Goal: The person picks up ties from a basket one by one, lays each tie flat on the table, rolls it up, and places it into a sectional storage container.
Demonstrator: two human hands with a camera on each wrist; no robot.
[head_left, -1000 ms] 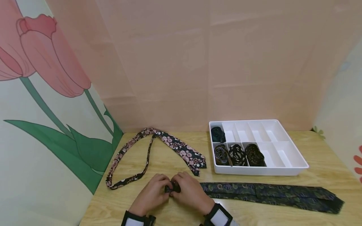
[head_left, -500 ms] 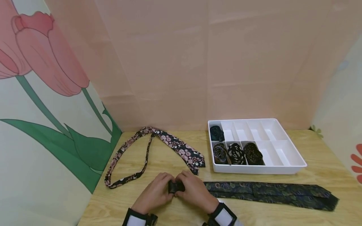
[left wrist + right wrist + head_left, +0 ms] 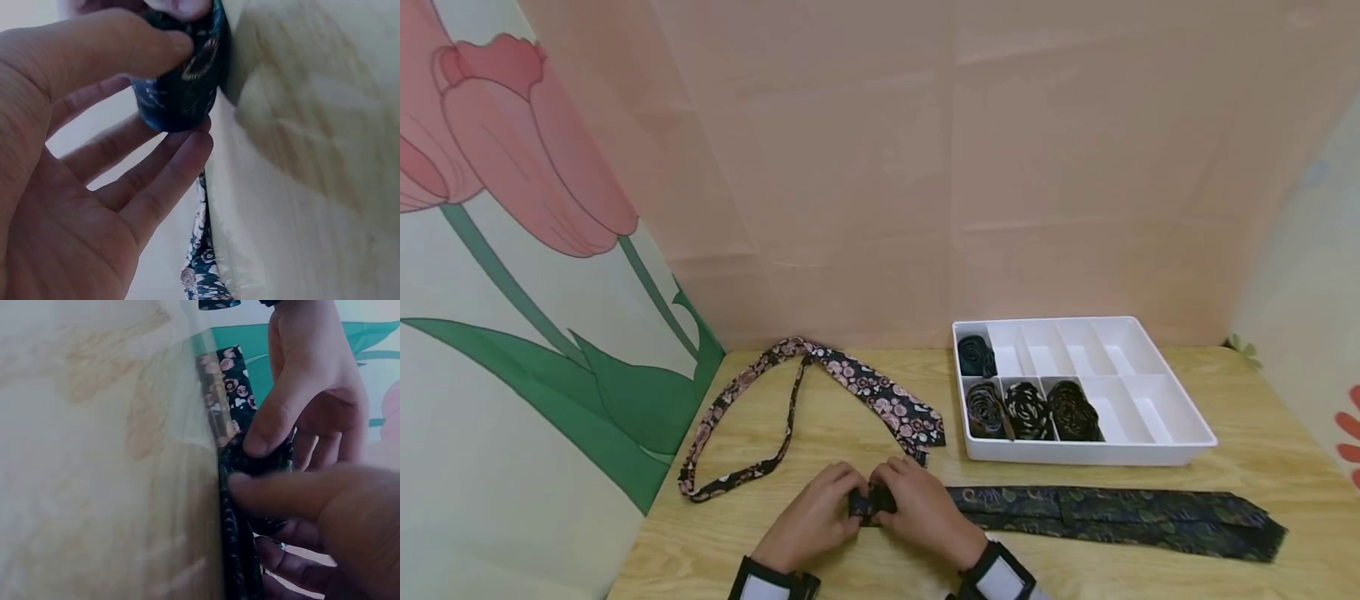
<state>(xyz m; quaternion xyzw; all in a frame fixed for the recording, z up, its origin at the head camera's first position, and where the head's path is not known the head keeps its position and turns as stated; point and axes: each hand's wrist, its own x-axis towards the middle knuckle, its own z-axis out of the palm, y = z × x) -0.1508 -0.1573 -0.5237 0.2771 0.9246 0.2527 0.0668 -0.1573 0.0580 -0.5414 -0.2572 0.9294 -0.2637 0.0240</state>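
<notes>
A dark necktie (image 3: 1150, 518) with a muted leafy pattern lies flat across the front right of the table, wide end to the right. Its other end is a small roll (image 3: 181, 94) between my two hands. My left hand (image 3: 816, 517) pinches the roll's left side, thumb on top and fingers beneath in the left wrist view. On the roll's right side, my right hand (image 3: 925, 517) grips with thumb and fingers; its thumb (image 3: 281, 490) presses the dark fabric in the right wrist view. Part of the roll is hidden by the fingers.
A floral necktie (image 3: 880, 396) lies looped behind my hands. At the back right stands a white divided tray (image 3: 1075, 454); several of its compartments hold rolled ties (image 3: 1028, 411). A pinkish backdrop (image 3: 955, 167) rises behind the wooden table (image 3: 700, 550).
The flat dark necktie has slid left toward my hands, its wide tip shifting left. Both hands have moved slightly right, still holding the roll.
</notes>
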